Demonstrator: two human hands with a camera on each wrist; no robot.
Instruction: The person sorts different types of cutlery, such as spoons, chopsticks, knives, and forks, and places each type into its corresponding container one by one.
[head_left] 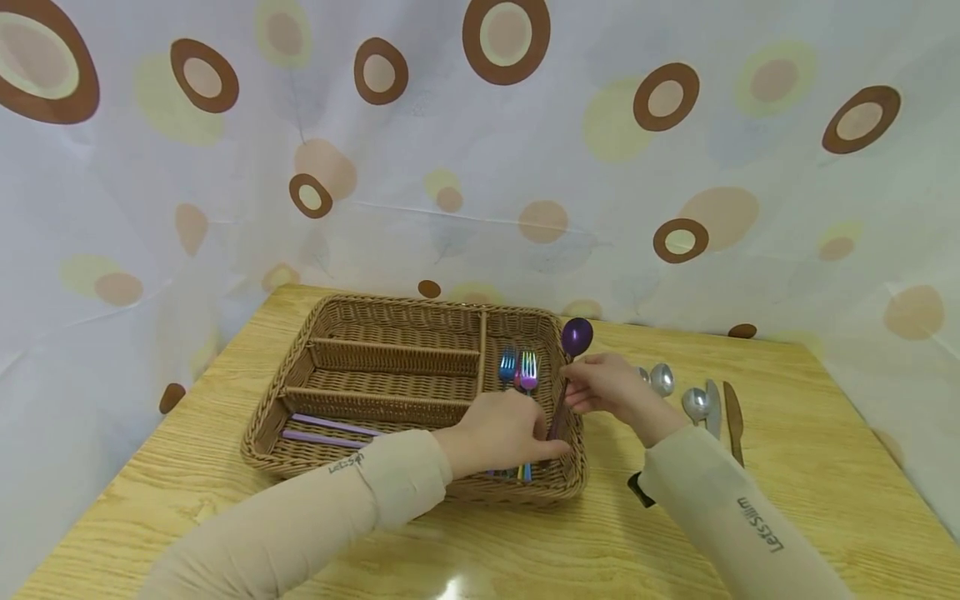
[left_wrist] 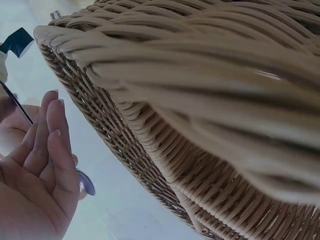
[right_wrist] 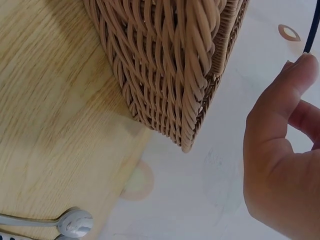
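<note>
Table [head_left: 525, 550] beneath; wicker basket [head_left: 396, 358] on it; your left hand [head_left: 502, 429] over right compartment, thumb spread, can't tell other fingers' hold; your right hand [head_left: 611, 387] narrow, fingers pinching purple spoon [head_left: 577, 337], bowl up above them, handle slanting down; forks [head_left: 528, 367] partly blocked by left hand; silver spoons [head_left: 697, 403] beyond right hand

Screened-off tabletop station observed; room type cannot be determined. Wood-grain table [head_left: 495, 550] is bounded at far, left and right edges by printed sheeting [head_left: 465, 158]; cutlery basket [head_left: 405, 301] is set near far left corner.
</note>
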